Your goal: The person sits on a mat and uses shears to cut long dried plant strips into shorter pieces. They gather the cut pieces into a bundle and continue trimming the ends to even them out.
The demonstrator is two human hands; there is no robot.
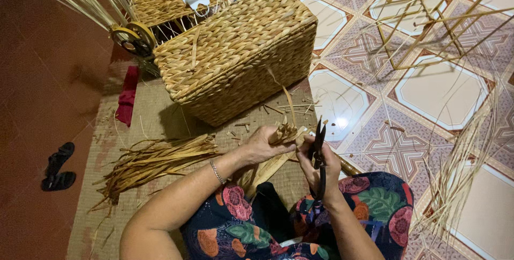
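Left hand clenched around bunch of dried fibre strips. Right hand gripping black scissors, blades upward, touching strips. Woven basket just beyond hands.

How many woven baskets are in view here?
2: a large woven basket on the mat in front of the hands, and a second basket behind it at the top, partly hidden.
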